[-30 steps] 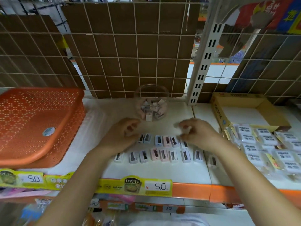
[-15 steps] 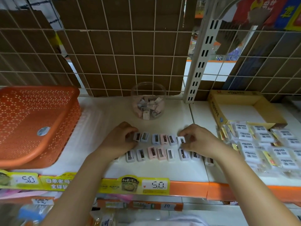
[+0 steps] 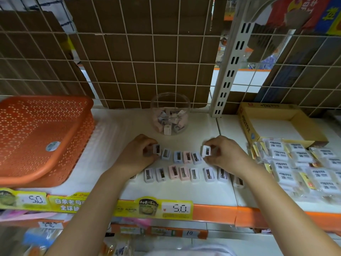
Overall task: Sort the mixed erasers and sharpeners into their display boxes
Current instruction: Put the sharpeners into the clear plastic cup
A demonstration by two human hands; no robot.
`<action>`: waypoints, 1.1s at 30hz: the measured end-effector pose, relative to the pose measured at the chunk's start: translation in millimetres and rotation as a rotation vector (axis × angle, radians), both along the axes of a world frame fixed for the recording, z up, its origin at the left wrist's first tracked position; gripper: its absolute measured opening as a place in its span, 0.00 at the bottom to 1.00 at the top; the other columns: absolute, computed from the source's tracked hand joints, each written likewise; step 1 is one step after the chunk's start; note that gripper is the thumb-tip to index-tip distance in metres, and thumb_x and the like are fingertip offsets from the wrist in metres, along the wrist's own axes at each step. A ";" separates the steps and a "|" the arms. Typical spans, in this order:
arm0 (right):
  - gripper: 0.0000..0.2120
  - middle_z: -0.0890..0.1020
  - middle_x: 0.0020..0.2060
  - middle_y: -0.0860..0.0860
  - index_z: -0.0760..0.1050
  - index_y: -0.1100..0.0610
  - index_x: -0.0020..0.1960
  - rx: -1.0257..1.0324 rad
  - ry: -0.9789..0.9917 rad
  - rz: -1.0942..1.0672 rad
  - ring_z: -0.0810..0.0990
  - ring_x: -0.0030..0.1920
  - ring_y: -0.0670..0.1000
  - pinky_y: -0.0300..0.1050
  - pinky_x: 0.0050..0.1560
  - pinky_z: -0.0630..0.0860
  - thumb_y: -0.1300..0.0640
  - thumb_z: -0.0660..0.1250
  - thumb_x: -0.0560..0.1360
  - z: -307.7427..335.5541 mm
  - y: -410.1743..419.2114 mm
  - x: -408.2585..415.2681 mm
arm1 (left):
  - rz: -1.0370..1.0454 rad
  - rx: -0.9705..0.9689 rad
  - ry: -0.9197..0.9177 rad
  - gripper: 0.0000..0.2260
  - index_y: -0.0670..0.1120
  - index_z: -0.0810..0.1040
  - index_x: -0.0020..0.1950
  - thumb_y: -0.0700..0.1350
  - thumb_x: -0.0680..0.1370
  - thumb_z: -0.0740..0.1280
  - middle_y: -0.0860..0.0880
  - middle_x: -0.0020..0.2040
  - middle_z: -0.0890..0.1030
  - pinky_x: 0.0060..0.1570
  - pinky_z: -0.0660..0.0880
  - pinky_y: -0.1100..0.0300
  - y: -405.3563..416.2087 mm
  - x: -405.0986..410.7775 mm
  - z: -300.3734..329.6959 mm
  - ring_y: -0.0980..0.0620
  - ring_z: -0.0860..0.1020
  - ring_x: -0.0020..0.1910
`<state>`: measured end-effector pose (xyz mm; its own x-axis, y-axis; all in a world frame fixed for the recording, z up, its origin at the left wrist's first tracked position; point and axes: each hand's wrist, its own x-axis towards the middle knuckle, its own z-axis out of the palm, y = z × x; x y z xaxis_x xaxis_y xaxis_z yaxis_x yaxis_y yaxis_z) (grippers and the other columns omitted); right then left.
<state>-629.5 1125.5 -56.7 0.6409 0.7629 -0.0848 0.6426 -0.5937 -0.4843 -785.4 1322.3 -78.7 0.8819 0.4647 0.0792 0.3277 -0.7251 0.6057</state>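
Both hands work the far row of sharpeners (image 3: 186,157) laid out on the white shelf (image 3: 184,191). The left hand (image 3: 137,154) has its fingertips pinched on a white sharpener (image 3: 156,149) at that row's left end, and the right hand (image 3: 224,154) pinches another white sharpener (image 3: 206,150) at the right end, tilted up off the shelf. Between the 2 grips sit 4 more, blue, pink and white, side by side. A second row lies just nearer the person, below both grips, probably so each piece shows its blade face. Beyond the grips stands a clear jar (image 3: 170,113) already holding some sharpeners. Right of the right hand, wrapped erasers (image 3: 302,167) spill before a yellow display box (image 3: 245,124); blur hides their labels.
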 end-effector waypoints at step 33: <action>0.16 0.78 0.56 0.51 0.72 0.53 0.63 0.305 -0.082 0.067 0.76 0.56 0.49 0.40 0.52 0.70 0.56 0.63 0.76 48.5 86.2 18.7 | 0.042 0.127 -0.208 0.18 0.45 0.73 0.64 0.45 0.75 0.68 0.44 0.58 0.74 0.51 0.73 0.58 26.2 61.3 60.3 0.49 0.75 0.55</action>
<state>-610.9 1211.7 -8.2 0.5839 0.7858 0.2039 0.7195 -0.3846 -0.5783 -724.1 1348.5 -18.4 0.8204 0.4757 0.3171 0.2372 -0.7879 0.5683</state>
